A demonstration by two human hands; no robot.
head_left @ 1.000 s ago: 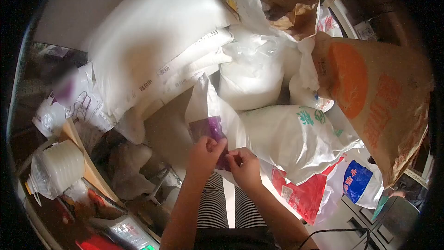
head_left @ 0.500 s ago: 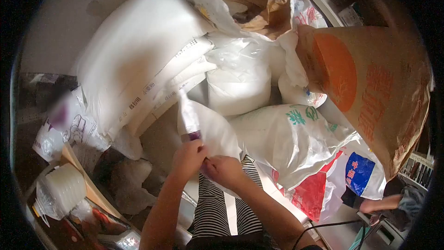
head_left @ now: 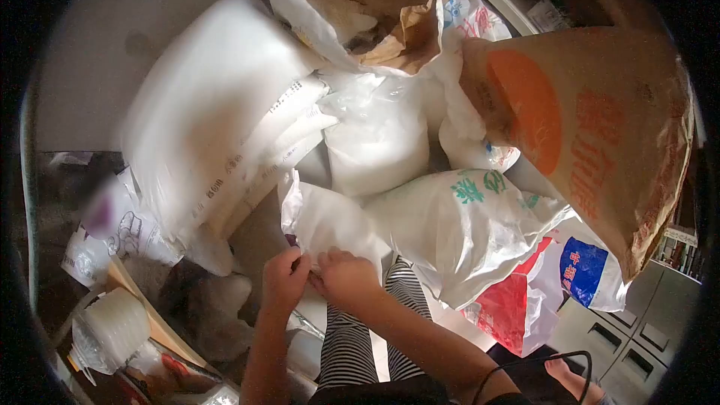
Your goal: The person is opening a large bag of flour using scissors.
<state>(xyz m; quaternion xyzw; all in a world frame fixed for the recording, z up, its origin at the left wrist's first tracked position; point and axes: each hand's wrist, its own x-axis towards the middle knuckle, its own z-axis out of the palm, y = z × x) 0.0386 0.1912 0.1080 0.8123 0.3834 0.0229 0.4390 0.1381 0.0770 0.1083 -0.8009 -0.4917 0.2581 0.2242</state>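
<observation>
A white bag [head_left: 334, 217] stands upright before my body, its gathered top edge rising at the left with a bit of purple on it. My left hand [head_left: 285, 279] is closed on that edge, fingers curled together. Close beside it, my right hand [head_left: 346, 277] has its fingers bent against the front of the same bag, pinching its edge. Touching the bag on the right is a white sack with green characters [head_left: 450, 217]. Behind it sits a full clear plastic bag of white contents [head_left: 377, 139].
Large white sacks [head_left: 217, 97] lean at the left. An open paper-lined sack [head_left: 416, 34] is at the top, a brown sack with an orange circle [head_left: 585, 127] at the right. Stacked plastic lids [head_left: 116, 326] are lower left. Another person's bare foot [head_left: 570, 375] shows lower right.
My hands have moved slightly apart, the left one leftward. The white bag's top is lower and less drawn up. The view has shifted, and the other person's limb at the right sits lower.
</observation>
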